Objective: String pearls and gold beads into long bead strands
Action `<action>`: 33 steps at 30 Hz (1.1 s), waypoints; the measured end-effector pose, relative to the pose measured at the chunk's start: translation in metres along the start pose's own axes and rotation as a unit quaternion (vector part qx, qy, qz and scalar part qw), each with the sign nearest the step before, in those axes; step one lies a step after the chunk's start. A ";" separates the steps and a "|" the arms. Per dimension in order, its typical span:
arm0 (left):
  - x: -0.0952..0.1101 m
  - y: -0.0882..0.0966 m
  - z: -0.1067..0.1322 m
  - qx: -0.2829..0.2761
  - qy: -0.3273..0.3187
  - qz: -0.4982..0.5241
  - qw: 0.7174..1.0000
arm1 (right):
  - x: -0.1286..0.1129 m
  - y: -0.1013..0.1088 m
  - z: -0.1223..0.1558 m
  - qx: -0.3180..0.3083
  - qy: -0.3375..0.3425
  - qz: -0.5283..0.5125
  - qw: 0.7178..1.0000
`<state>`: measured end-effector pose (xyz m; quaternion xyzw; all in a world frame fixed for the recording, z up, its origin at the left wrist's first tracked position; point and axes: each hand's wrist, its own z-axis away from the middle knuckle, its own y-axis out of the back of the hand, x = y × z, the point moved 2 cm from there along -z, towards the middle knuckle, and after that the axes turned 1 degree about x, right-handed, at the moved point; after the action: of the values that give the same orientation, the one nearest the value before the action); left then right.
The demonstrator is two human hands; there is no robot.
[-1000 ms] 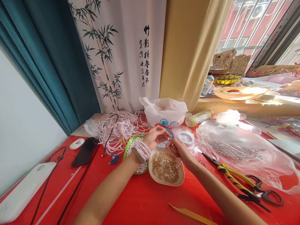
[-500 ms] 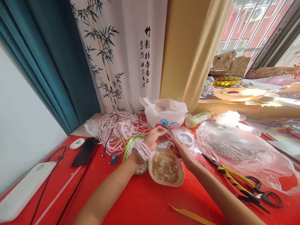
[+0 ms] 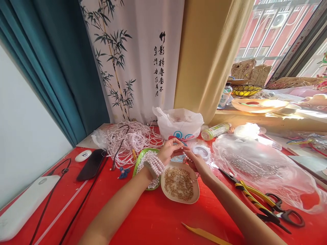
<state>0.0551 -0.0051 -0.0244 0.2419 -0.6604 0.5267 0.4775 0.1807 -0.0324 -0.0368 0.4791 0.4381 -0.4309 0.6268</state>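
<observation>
My left hand [image 3: 170, 149] and my right hand [image 3: 196, 163] meet above the far rim of a cream dish [image 3: 194, 198] full of small gold beads [image 3: 178, 183]. Both hands pinch a thin strand of pearl beads [image 3: 188, 158] between their fingertips. Several loops of pearl strand [image 3: 152, 163] are wound round my left wrist. A green dish [image 3: 136, 164] lies under that wrist, mostly hidden.
A heap of pearl strands [image 3: 133, 137] lies at the back, by a white plastic bag [image 3: 178, 124]. A thread spool [image 3: 201, 150], clear plastic sheet [image 3: 258, 163], pliers [image 3: 251, 194] and scissors [image 3: 288, 214] lie to the right. A phone [image 3: 91, 164] and cables lie left.
The hands have shifted very slightly while still pinching the strand. The camera has drifted a little, so the scene sits slightly lower and to the left.
</observation>
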 end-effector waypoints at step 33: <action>-0.017 0.005 -0.008 -0.025 0.051 -0.155 0.986 | -0.022 0.029 -0.004 -0.001 0.193 0.114 0.975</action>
<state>0.0615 0.0002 -0.0421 0.3026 -0.6027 0.4410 0.5922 0.2029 -0.0214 -0.0098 0.5991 0.4936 -0.2556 0.5763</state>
